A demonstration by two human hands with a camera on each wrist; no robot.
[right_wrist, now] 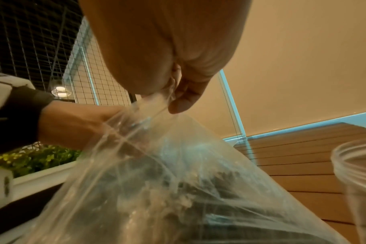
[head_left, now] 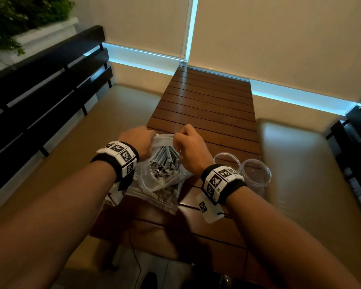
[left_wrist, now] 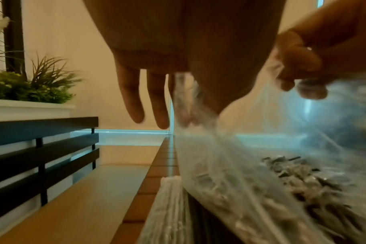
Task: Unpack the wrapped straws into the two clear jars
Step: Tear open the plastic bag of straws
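A clear zip bag [head_left: 161, 174] of wrapped straws [head_left: 165, 161] is held up over the slatted table's [head_left: 208, 105] near edge, its mouth pinched by the left hand [head_left: 137, 135] and right hand [head_left: 191, 142]. Two clear jars [head_left: 256, 172] stand just right. The film is judged thin, slippery, light; the seal strip is best gripped.

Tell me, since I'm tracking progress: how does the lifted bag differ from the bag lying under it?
The lifted bag is held off the slatted table, its top gripped by the left hand and the right hand; the lower bag lies flat, untouched. The lifted bag bulges, the lower bag looks flatter. Both are clear plastic holding wrapped straws.
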